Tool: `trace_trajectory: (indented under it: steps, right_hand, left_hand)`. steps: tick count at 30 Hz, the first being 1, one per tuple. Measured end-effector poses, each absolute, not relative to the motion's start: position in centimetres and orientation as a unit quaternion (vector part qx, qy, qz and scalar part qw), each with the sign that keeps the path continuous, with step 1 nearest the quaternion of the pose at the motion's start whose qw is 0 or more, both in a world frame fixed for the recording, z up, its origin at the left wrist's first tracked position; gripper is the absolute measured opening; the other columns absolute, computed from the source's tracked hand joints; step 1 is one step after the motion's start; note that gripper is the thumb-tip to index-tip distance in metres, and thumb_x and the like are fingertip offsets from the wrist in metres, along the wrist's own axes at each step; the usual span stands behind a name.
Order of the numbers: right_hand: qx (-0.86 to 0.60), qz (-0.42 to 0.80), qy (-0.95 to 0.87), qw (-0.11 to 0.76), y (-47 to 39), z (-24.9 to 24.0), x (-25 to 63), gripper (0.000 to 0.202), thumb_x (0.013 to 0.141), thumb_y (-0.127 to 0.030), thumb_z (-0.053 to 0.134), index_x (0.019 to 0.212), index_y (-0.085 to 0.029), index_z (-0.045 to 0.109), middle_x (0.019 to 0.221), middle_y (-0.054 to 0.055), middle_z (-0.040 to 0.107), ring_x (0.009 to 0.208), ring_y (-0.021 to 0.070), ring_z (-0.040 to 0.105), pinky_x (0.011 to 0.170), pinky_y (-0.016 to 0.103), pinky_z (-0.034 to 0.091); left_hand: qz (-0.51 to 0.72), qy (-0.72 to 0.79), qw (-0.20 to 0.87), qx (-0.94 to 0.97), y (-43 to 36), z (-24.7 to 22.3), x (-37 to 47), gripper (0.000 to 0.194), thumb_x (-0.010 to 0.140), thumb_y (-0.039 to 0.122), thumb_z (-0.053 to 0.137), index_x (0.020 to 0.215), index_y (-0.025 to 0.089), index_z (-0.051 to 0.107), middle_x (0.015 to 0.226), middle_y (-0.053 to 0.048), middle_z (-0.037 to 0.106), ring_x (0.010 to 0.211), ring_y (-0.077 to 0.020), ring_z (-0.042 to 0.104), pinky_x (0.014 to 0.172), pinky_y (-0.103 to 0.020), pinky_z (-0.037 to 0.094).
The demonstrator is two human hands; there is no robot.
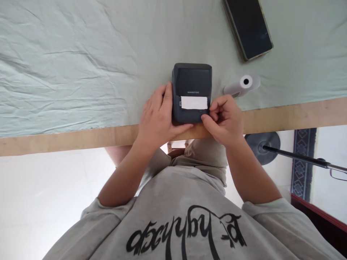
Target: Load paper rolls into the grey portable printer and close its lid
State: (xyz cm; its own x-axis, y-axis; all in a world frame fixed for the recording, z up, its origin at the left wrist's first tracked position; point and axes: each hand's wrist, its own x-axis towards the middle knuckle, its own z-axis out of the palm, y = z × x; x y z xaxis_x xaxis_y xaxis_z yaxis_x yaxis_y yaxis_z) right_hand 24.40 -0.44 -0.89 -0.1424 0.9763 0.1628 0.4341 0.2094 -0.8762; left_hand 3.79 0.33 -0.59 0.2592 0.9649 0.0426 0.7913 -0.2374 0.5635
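Observation:
A dark label printer (192, 79) stands near the front edge of the cloth-covered table. A strip of white paper (194, 103) sticks out of the slot on its top. My left hand (157, 117) holds the printer from the left, with fingers along its side and the thumb at its front edge. At the front right corner, my right hand (226, 121) has its fingers curled in, and its thumb and forefinger touch the printer there. Behind that hand a white paper roll (245, 81) lies on its side.
A phone (251, 29) in a case lies at the far right of the table. The pale green cloth (67, 68) is wrinkled on the left. A wooden edge strip (287, 112) borders the table front. Below it on the right is a stand with a round black base (261, 146).

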Motion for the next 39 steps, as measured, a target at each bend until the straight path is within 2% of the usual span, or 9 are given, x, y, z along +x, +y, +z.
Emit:
trace_trajectory:
  steps: [11,15,20,24,26,33,39]
  right_hand:
    - [-0.526,0.330,-0.678,0.393,-0.46,-0.94,24.37,0.022,0.079,-0.013,0.066,0.089,-0.024,0.050,0.061,-0.009,0.040,0.055,0.0068,0.037,0.057,0.024,0.035]
    - [-0.523,0.320,-0.680,0.402,-0.51,-0.81,24.41,0.013,0.084,-0.014,0.061,0.087,-0.024,0.052,0.064,-0.006,0.044,0.056,0.0076,0.039,0.055,0.025,0.033]
    - [-0.521,0.345,-0.668,0.403,-0.60,-0.71,24.51,0.008,0.092,-0.016,0.053,0.091,-0.024,0.055,0.067,-0.005,0.046,0.055,0.0083,0.039,0.054,0.027,0.031]
    - [-0.525,0.356,-0.662,0.400,-0.64,-0.67,24.52,0.005,0.095,-0.021,0.053,0.091,-0.024,0.055,0.066,-0.005,0.045,0.054,0.0084,0.038,0.053,0.027,0.029]
    - [-0.524,0.355,-0.664,0.398,-0.62,-0.65,24.50,0.006,0.095,-0.023,0.052,0.090,-0.023,0.055,0.065,-0.005,0.045,0.053,0.0082,0.038,0.052,0.027,0.029]
    - [-0.528,0.318,-0.684,0.391,-0.39,-0.57,24.45,0.013,0.095,-0.030,0.055,0.084,-0.023,0.054,0.065,-0.004,0.047,0.055,0.0088,0.039,0.052,0.026,0.032]
    - [-0.538,0.301,-0.690,0.379,-0.47,-0.68,24.45,0.024,0.093,-0.038,0.060,0.079,-0.023,0.048,0.064,-0.005,0.042,0.055,0.0082,0.035,0.051,0.026,0.031]
  left_hand:
    - [0.204,0.574,0.221,0.761,0.35,-0.64,3.76,0.100,0.074,0.061,0.081,0.151,0.016,0.035,0.148,-0.019,0.048,0.137,-0.0403,0.049,0.113,-0.050,0.043]
    - [0.194,0.573,0.211,0.768,0.39,-0.56,3.76,0.105,0.071,0.059,0.083,0.151,0.011,0.035,0.147,-0.022,0.048,0.135,-0.0402,0.050,0.112,-0.049,0.044]
    - [0.198,0.576,0.212,0.764,0.39,-0.51,3.77,0.102,0.070,0.057,0.086,0.151,0.019,0.036,0.148,-0.017,0.049,0.136,-0.0385,0.050,0.113,-0.049,0.044]
    - [0.187,0.578,0.210,0.767,0.40,-0.37,3.83,0.105,0.069,0.056,0.086,0.151,0.014,0.034,0.147,-0.020,0.049,0.136,-0.0396,0.050,0.113,-0.049,0.045]
    - [0.180,0.579,0.209,0.767,0.43,-0.29,3.85,0.106,0.069,0.056,0.086,0.151,0.012,0.034,0.147,-0.020,0.048,0.136,-0.0402,0.050,0.112,-0.049,0.045]
    - [0.186,0.577,0.230,0.761,0.47,-0.39,3.80,0.102,0.073,0.060,0.081,0.151,0.017,0.032,0.150,-0.020,0.046,0.139,-0.0411,0.046,0.115,-0.052,0.041]
    - [0.197,0.575,0.230,0.760,0.47,-0.54,3.79,0.103,0.071,0.061,0.083,0.152,0.020,0.033,0.147,-0.019,0.048,0.137,-0.0414,0.048,0.113,-0.052,0.043]
